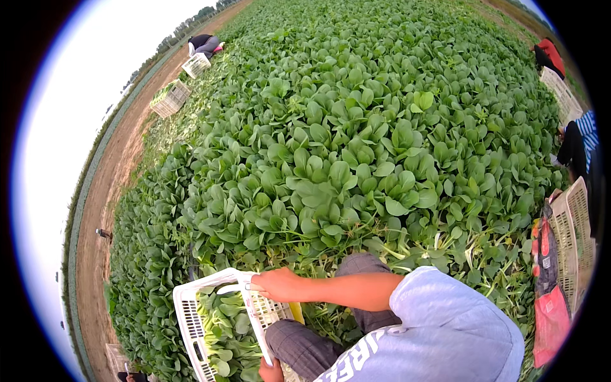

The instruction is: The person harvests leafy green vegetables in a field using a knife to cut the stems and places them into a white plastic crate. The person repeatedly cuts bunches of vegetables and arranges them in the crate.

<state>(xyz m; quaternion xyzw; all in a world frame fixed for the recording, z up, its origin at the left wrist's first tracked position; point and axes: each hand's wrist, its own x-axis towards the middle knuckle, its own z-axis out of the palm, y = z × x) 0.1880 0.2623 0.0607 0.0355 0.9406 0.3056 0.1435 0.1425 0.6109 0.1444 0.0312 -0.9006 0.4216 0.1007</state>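
A white plastic crate (189, 329) stands at the lower left, partly filled with leafy green vegetables (234, 320) with pale stems. At the crate's upper corner my right hand (272, 282) is closed on the rim, and a pale, blade-like thing (229, 289) juts from it over the vegetables. Lower down, my left hand (271, 370) grips the same long rim; it is partly cut off by the picture's bottom edge. My bent knees are beside the crate. Dense leafy green plants (334, 167) stand in front of me, with cut leaves and stems (444, 253) lying along their near edge.
Stacked pale crates (565, 234) and a red and dark bag (549, 305) are at the right. Other people crouch at the far left (205, 45), the right edge (580, 143) and upper right (551, 57). More crates (171, 99) stand by the dirt track (95, 191).
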